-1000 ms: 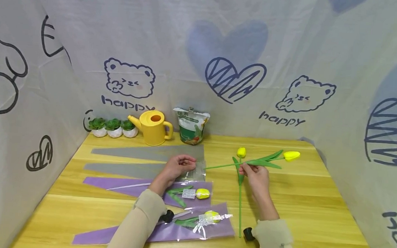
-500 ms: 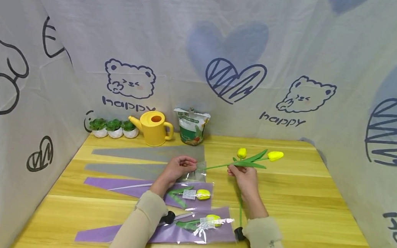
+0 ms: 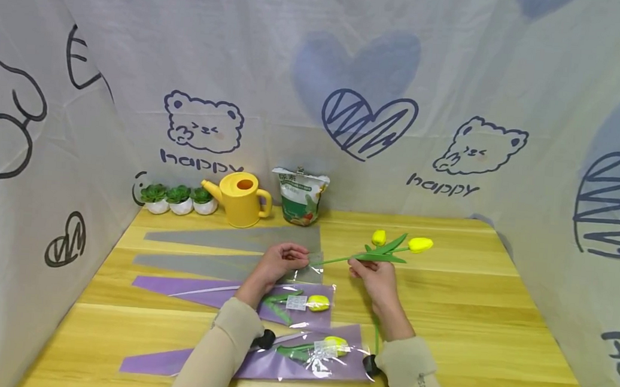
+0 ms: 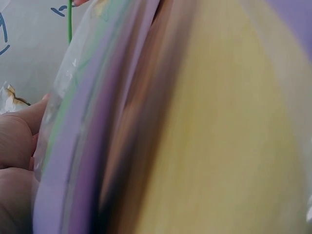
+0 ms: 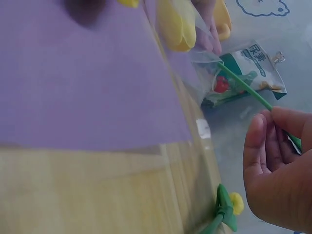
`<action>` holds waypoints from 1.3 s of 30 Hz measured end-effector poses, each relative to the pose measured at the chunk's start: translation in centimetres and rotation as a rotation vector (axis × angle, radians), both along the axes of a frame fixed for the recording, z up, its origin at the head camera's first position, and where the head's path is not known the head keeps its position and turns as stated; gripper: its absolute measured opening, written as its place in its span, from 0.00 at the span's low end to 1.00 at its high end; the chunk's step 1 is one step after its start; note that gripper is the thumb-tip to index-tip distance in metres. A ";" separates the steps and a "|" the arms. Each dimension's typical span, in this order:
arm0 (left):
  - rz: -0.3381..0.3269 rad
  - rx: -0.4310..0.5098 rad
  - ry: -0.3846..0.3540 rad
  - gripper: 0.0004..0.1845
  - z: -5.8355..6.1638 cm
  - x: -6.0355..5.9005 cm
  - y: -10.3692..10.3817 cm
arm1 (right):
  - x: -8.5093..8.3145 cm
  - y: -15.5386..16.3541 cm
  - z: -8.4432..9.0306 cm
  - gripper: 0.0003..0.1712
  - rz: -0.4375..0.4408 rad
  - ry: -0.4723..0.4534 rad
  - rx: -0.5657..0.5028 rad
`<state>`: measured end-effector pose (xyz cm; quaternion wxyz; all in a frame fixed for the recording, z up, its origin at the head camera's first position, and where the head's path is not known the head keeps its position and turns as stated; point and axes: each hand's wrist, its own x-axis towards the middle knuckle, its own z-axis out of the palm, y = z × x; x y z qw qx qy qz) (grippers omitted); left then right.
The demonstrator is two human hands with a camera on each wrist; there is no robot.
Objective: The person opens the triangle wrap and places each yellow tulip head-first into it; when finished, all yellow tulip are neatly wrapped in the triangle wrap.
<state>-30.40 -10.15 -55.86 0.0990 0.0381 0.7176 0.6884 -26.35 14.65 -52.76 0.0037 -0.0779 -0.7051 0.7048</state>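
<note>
My right hand (image 3: 378,279) pinches the green stem of an artificial yellow tulip (image 3: 421,245), which lies sideways with its bloom to the right. The stem's left end runs into the mouth of a clear-and-grey flower sleeve (image 3: 192,263). At that mouth, my left hand (image 3: 278,266) grips the film between thumb and curled fingers. In the right wrist view the stem (image 5: 246,86) slants from my right fingers into the clear film. A second yellow tulip (image 3: 379,238) lies on the table, partly hidden behind my right hand. Purple film covers much of the left wrist view.
Two purple sleeves, one farther (image 3: 184,288) and one nearer (image 3: 298,366), hold yellow tulips. Another grey sleeve (image 3: 231,237) lies farther back. Small potted succulents (image 3: 180,199), a yellow watering can (image 3: 243,201) and a clipped green-white pouch (image 3: 300,197) stand by the curtain.
My right hand has moved left with the tulip, and its stem end has entered the grey sleeve. The nearest purple sleeve has shifted slightly right. My left hand has stayed nearly still.
</note>
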 end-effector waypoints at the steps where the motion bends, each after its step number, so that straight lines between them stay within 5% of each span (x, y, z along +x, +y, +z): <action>1: 0.000 -0.005 0.005 0.15 0.0 0.0 0.1 | 0.0 0.0 0.0 0.13 0.000 0.001 -0.003; 25: 0.042 -0.063 0.103 0.10 1.0 0.4 1.9 | -0.5 -1.5 -0.6 0.12 0.003 0.019 0.005; 39: 0.007 -0.090 0.146 0.10 0.9 0.5 2.6 | -0.9 -1.7 -1.5 0.14 0.037 -0.019 -0.109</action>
